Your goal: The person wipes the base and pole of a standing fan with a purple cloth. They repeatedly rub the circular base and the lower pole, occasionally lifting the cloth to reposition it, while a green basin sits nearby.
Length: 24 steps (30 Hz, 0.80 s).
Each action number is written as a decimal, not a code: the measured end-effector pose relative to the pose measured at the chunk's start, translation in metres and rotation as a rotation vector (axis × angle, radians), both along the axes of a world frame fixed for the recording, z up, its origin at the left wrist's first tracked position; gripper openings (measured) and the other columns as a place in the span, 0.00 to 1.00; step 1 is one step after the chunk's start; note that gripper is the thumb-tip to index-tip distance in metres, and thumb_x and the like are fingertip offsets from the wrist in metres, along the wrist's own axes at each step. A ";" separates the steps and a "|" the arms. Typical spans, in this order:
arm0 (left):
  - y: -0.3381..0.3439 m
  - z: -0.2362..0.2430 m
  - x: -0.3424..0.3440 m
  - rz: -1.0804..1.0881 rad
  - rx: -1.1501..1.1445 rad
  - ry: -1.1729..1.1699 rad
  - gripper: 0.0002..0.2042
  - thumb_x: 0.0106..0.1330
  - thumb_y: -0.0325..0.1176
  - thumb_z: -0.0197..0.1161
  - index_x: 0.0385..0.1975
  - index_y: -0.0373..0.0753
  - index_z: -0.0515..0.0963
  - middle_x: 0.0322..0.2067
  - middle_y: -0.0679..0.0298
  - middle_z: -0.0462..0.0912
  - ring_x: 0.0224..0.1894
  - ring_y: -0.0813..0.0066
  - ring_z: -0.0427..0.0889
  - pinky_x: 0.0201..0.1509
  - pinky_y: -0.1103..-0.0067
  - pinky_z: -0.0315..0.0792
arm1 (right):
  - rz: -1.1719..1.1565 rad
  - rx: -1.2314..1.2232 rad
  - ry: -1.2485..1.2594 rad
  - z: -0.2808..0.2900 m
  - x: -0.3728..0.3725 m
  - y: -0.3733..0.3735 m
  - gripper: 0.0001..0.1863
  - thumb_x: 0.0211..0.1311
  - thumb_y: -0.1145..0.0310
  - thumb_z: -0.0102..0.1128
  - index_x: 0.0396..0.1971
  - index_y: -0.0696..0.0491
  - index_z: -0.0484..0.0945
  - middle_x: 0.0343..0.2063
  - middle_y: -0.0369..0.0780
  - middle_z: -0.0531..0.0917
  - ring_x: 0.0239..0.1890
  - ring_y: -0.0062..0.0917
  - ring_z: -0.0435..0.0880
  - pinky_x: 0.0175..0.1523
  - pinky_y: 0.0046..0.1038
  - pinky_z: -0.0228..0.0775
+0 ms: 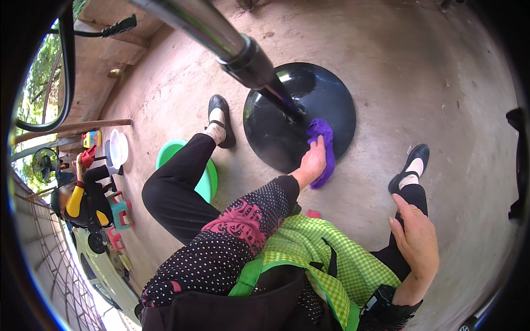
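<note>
My left hand [313, 164] presses a bunched purple cloth [327, 157] onto the near right part of a glossy black round base [326, 91]. One end of the cloth hangs over the base's rim. From the middle of this base a pole [218, 33], black below and metallic above a dark collar, rises toward the upper left. My right hand [417, 240] rests by my right knee with its fingers apart and nothing in it; a ring shows on one finger. The base lies on the floor between my two black shoes.
Beside my left leg stands a green basin [208, 182], partly hidden by it. At the far left a person in black and yellow [77, 204] sits near a green stool [121, 212], a red stool [115, 238] and a white basin [117, 148]. A black cable [69, 71] hangs upper left.
</note>
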<state>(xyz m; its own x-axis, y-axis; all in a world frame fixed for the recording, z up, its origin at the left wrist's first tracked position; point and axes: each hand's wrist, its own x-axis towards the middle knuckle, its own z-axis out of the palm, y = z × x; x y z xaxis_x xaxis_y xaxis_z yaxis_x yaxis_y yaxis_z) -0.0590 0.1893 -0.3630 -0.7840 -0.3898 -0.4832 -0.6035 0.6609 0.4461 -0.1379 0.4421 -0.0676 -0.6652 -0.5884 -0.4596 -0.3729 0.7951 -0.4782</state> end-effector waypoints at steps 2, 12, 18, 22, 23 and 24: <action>-0.004 0.007 -0.032 -0.069 0.018 0.097 0.24 0.74 0.32 0.46 0.69 0.43 0.57 0.53 0.42 0.70 0.44 0.37 0.81 0.50 0.53 0.76 | 0.000 0.013 0.018 0.000 0.001 0.006 0.25 0.59 0.70 0.65 0.58 0.52 0.74 0.38 0.45 0.82 0.38 0.43 0.79 0.44 0.41 0.70; -0.085 0.014 -0.215 0.287 -0.363 0.109 0.15 0.71 0.31 0.49 0.56 0.40 0.69 0.55 0.44 0.70 0.50 0.40 0.81 0.52 0.56 0.78 | 0.019 0.046 0.015 0.005 -0.004 0.023 0.28 0.55 0.68 0.68 0.58 0.54 0.74 0.42 0.43 0.83 0.42 0.38 0.81 0.47 0.37 0.71; -0.137 -0.025 -0.236 0.307 -0.578 -0.034 0.17 0.70 0.36 0.54 0.55 0.38 0.72 0.58 0.56 0.69 0.53 0.52 0.79 0.47 0.59 0.80 | -0.004 0.080 -0.026 0.007 -0.005 0.022 0.31 0.52 0.72 0.69 0.59 0.53 0.74 0.45 0.44 0.82 0.45 0.39 0.80 0.50 0.38 0.71; -0.110 -0.048 -0.239 0.263 -0.548 -0.054 0.27 0.68 0.45 0.57 0.63 0.36 0.68 0.66 0.56 0.63 0.62 0.47 0.69 0.52 0.52 0.74 | 0.015 0.088 -0.024 0.007 -0.006 0.020 0.32 0.50 0.71 0.71 0.60 0.53 0.73 0.45 0.44 0.82 0.44 0.39 0.80 0.50 0.38 0.71; -0.102 -0.049 -0.234 0.215 -0.582 -0.027 0.27 0.67 0.45 0.57 0.63 0.36 0.68 0.66 0.56 0.63 0.62 0.47 0.69 0.52 0.52 0.74 | 0.024 0.088 -0.021 0.007 -0.006 0.019 0.33 0.50 0.71 0.71 0.60 0.53 0.73 0.45 0.43 0.82 0.44 0.39 0.80 0.50 0.38 0.71; -0.095 -0.049 -0.231 0.165 -0.614 -0.002 0.27 0.67 0.45 0.57 0.63 0.36 0.68 0.66 0.56 0.63 0.62 0.47 0.68 0.52 0.52 0.74 | 0.035 0.086 -0.016 0.008 -0.006 0.018 0.33 0.50 0.71 0.71 0.60 0.53 0.73 0.45 0.43 0.82 0.44 0.39 0.80 0.50 0.38 0.71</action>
<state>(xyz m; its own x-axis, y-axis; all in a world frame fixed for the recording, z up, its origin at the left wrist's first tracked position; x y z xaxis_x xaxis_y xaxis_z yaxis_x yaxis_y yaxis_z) -0.2899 0.0943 -0.4116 -0.6889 -0.7122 -0.1348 -0.7200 0.6939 0.0138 -0.1439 0.4605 -0.0593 -0.6368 -0.5694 -0.5199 -0.3942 0.8199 -0.4151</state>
